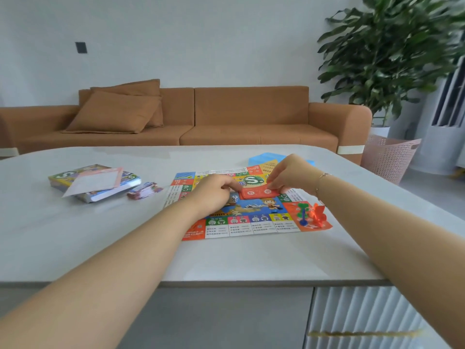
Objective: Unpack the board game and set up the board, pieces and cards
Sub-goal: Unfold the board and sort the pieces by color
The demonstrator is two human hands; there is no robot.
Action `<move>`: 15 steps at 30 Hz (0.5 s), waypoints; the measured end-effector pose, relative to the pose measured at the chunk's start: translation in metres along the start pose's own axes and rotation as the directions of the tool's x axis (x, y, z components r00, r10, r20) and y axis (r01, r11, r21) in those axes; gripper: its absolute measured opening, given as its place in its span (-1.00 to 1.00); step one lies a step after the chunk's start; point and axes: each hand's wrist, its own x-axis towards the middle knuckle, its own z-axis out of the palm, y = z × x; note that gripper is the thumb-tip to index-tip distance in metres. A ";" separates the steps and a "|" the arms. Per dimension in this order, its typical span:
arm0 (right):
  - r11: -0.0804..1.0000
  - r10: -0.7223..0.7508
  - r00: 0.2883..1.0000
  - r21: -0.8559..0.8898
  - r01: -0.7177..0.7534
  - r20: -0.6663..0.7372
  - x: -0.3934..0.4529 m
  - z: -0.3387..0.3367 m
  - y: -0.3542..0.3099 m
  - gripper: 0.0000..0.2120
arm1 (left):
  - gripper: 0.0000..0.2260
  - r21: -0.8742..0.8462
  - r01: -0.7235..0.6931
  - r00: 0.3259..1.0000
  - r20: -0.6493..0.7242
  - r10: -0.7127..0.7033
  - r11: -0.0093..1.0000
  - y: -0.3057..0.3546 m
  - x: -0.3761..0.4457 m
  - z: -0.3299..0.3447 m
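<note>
Board [241,229] down, pawns [312,215] at 4 o'clock.
Your left hand [214,192] and right hand [289,172] pinch the orange cards [259,193]; second deck [143,191] at 9 o'clock is left.

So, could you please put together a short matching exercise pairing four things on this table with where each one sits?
Things:
1. orange card stack
2. game box
3. orange and green pieces
4. white die

Places:
A. on the table, left of the board
B. on the board's near right corner
C. held by both hands over the board's middle
D. on the board, just right of the left hand

Pairs: 1-C, 2-A, 3-B, 4-D
</note>
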 end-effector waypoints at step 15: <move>0.999 -0.049 0.999 -0.016 0.049 -0.012 -0.014 -0.028 -0.002 -0.82 | -0.69 -0.057 -0.097 0.989 -0.114 0.090 0.994 -0.001 -0.002 -0.008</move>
